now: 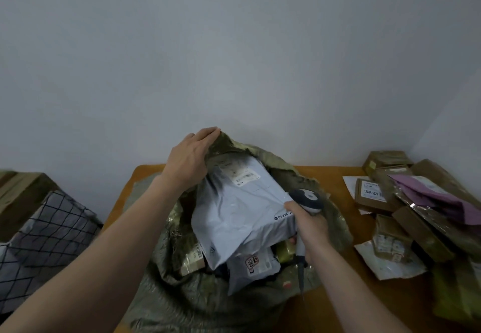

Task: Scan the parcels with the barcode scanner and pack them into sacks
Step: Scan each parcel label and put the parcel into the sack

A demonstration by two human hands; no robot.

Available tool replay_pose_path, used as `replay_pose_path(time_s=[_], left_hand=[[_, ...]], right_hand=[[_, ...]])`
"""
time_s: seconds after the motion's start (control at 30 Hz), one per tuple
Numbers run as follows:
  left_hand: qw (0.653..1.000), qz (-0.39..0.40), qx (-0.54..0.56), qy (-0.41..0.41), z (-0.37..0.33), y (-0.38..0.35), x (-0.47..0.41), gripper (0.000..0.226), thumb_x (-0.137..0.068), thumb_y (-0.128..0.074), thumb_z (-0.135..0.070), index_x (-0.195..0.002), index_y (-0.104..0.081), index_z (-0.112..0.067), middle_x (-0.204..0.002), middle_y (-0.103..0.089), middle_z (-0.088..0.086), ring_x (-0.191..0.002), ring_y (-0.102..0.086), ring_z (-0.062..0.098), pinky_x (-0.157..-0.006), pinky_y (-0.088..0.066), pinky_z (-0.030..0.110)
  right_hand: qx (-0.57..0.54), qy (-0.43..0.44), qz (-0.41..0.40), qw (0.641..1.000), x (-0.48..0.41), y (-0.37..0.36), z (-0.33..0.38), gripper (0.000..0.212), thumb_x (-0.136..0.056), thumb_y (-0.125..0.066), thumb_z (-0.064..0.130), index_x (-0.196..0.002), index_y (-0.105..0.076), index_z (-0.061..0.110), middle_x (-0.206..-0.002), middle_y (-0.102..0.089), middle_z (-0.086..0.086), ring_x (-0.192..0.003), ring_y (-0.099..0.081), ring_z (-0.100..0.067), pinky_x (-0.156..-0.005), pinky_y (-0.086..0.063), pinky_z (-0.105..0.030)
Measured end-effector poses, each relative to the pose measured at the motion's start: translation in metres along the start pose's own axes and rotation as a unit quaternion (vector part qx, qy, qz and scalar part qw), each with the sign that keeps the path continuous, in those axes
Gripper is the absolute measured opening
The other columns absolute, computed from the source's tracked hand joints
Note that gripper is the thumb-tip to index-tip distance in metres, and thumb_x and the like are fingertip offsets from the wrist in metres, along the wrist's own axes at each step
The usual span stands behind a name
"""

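Item: large pale grey-blue plastic mailer parcel (pixel 239 207), flat and pillow-shaped, with a white printed label near its far end. Location: lying in the open mouth of the olive-green woven sack (pixel 182 293) on the orange-brown wooden table (pixel 338 306), resting on smaller parcels already inside.

Left hand (pixel 190 158): fingers clenched on the sack's far rim, lifting it; the parcel's far end sits just below and beside these fingers.

Right hand (pixel 309 226): fingers wrapped around the handle of the grey and white handheld barcode scanner (pixel 308 199), thumb tip pressing the parcel's near-right edge; scanner head just beyond the thumb.

Handling, judged: film is wrinkled and glossy, so likely slippery and soft-skinned; the squared outline suggests a box or folded goods within, probably light to moderate in weight. Not visibly fragile. Best hold is across an edge or corner, pinching through film onto the firm content; loose film alone would slide.

Also present: pile of brown cardboard boxes and a purple mailer (pixel 426 192), well apart to the right of the right-hand fingers.
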State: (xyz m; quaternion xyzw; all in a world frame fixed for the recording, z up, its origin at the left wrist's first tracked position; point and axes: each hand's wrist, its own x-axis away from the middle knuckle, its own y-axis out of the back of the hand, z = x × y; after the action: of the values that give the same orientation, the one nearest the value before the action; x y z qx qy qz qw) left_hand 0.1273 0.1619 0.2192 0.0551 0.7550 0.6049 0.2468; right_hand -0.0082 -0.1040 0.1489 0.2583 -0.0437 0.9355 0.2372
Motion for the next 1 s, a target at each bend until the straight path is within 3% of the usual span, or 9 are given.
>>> replay_pose_path(time_s=[0.23,0.4,0.47,0.6,0.7,0.77,0.87,0.93,1.0], left_hand=[[0.997,-0.012,0.06,-0.052,-0.026,-0.008,0.003,0.086,-0.073,-0.046,0.008,-0.155,-0.046,-0.018,-0.156,-0.049,-0.001,-0.128,-0.056,0.035,-0.094,-0.055,0.05],[0.994,-0.017,0.096,-0.044,-0.03,0.003,0.003,0.087,-0.073,-0.052,0.012,-0.153,-0.05,-0.021,-0.153,-0.052,-0.004,-0.133,-0.054,0.026,-0.102,-0.052,0.04],[0.993,-0.023,0.103,-0.045,-0.028,0.007,0.001,0.087,-0.072,-0.05,0.014,-0.152,-0.052,-0.02,-0.152,-0.054,-0.003,-0.134,-0.055,0.024,-0.103,-0.052,0.039],[0.99,-0.025,0.126,-0.053,-0.03,0.017,-0.006,0.087,-0.072,-0.046,0.016,-0.151,-0.053,-0.019,-0.151,-0.054,-0.003,-0.134,-0.054,0.021,-0.107,-0.049,0.034],[0.986,-0.039,0.159,-0.035,-0.031,0.02,-0.008,0.085,-0.074,-0.046,0.017,-0.15,-0.054,-0.021,-0.151,-0.054,-0.006,-0.133,-0.053,0.016,-0.106,-0.047,0.027],[0.983,-0.039,0.178,-0.024,-0.031,0.017,-0.007,0.083,-0.075,-0.049,0.016,-0.149,-0.054,-0.022,-0.15,-0.054,-0.008,-0.131,-0.053,0.012,-0.103,-0.045,0.021],[0.981,-0.009,0.192,0.019,-0.031,0.001,-0.002,0.081,-0.076,-0.051,0.014,-0.148,-0.055,-0.022,-0.149,-0.056,-0.008,-0.12,-0.055,0.012,-0.095,-0.042,0.017],[0.98,0.04,0.189,0.055,-0.031,-0.016,0.002,0.08,-0.075,-0.054,0.011,-0.148,-0.056,-0.022,-0.147,-0.059,-0.003,-0.12,-0.059,0.02,-0.095,-0.045,0.022],[0.974,0.12,0.178,0.074,-0.036,-0.032,0.008,0.078,-0.077,-0.059,0.004,-0.15,-0.054,-0.025,-0.147,-0.059,0.002,-0.127,-0.059,0.027,-0.099,-0.047,0.029]], right_hand=[[-0.032,-0.044,-0.015,0.998,-0.01,-0.031,-0.009,0.037,-0.071,-0.083,0.041,-0.089,-0.07,0.012,-0.092,-0.074,-0.008,-0.076,-0.068,-0.024,-0.055,-0.052,-0.03],[-0.009,-0.028,-0.003,1.0,-0.012,-0.064,0.013,0.037,-0.075,-0.085,0.046,-0.083,-0.058,0.022,-0.094,-0.067,0.0,-0.078,-0.067,-0.02,-0.073,-0.064,-0.041],[0.003,-0.008,0.013,1.0,-0.012,-0.082,0.022,0.036,-0.078,-0.083,0.049,-0.084,-0.061,0.021,-0.09,-0.067,0.001,-0.071,-0.068,-0.018,-0.066,-0.064,-0.036],[0.045,-0.011,0.042,0.998,-0.016,-0.121,0.028,0.083,-0.062,-0.075,0.08,-0.115,-0.065,0.017,-0.101,-0.071,-0.004,-0.084,-0.071,-0.026,-0.07,-0.063,-0.039],[-0.013,-0.037,0.073,0.997,-0.066,-0.146,-0.009,0.132,-0.034,-0.084,0.079,-0.149,-0.048,0.026,-0.115,-0.073,-0.002,-0.091,-0.073,-0.029,-0.069,-0.065,-0.047],[-0.062,-0.05,0.098,0.992,-0.091,-0.154,-0.034,0.142,-0.024,-0.093,0.073,-0.151,-0.043,0.033,-0.12,-0.073,0.0,-0.1,-0.072,-0.03,-0.076,-0.064,-0.051],[-0.066,-0.07,0.127,0.987,-0.053,-0.139,-0.013,0.107,-0.043,-0.093,0.061,-0.138,-0.057,0.026,-0.112,-0.074,-0.004,-0.098,-0.073,-0.031,-0.084,-0.062,-0.054],[-0.07,-0.067,0.114,0.989,-0.039,-0.124,-0.005,0.075,-0.061,-0.089,0.053,-0.121,-0.065,0.016,-0.11,-0.073,-0.009,-0.099,-0.071,-0.033,-0.089,-0.06,-0.056],[-0.084,-0.051,0.1,0.99,-0.035,-0.104,-0.003,0.061,-0.065,-0.087,0.05,-0.11,-0.067,0.016,-0.109,-0.073,-0.011,-0.099,-0.072,-0.032,-0.09,-0.059,-0.057]])
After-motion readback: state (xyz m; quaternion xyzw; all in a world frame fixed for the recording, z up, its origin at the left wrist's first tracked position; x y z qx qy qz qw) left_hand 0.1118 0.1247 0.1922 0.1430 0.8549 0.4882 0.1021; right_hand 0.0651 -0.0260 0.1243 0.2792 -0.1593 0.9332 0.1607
